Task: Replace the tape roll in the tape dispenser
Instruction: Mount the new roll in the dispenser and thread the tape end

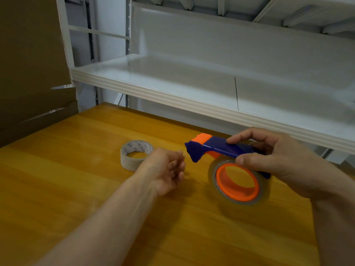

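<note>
My right hand [278, 160] grips the blue and orange tape dispenser [217, 148] by its blue handle, just above the wooden table [76, 189]. A clear tape roll [213, 175] sits on the dispenser's orange hub [238, 183]. The blue cutter head points left. My left hand [167, 169] hovers palm up beside the cutter head, fingers loosely curled, holding nothing. Behind the left hand, an empty cardboard tape core [135, 157] with printed lettering lies flat on the table, partly hidden by the hand.
A white metal shelf [192, 96] overhangs the table's far edge, just behind the dispenser. Brown cardboard sheets [32, 73] lean at the far left. The table's far left corner lies near the shelf upright.
</note>
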`<move>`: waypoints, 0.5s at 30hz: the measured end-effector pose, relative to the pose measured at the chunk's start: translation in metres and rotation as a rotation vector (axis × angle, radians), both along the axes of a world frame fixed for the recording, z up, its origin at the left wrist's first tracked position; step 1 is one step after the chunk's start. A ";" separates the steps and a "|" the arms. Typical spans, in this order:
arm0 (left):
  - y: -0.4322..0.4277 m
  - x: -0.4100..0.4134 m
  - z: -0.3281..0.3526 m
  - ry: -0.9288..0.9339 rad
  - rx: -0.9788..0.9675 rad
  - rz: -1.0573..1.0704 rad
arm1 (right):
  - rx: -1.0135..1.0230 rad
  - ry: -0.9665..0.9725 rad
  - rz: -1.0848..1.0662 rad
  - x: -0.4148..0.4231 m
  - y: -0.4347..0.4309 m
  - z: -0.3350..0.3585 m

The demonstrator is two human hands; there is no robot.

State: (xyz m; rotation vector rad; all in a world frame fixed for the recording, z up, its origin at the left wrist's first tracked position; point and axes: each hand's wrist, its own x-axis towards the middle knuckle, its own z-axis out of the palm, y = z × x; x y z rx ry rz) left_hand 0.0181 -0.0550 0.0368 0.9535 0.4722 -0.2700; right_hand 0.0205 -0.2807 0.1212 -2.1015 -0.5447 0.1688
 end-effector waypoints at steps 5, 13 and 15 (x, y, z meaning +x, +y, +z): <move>0.003 0.001 -0.001 -0.127 0.286 0.138 | -0.067 -0.013 0.021 -0.002 0.000 0.000; 0.014 -0.001 0.005 -0.234 0.622 0.160 | -0.138 -0.005 0.074 -0.001 0.000 0.000; 0.014 -0.001 0.006 -0.249 0.643 0.148 | -0.166 -0.008 0.075 -0.001 0.001 -0.001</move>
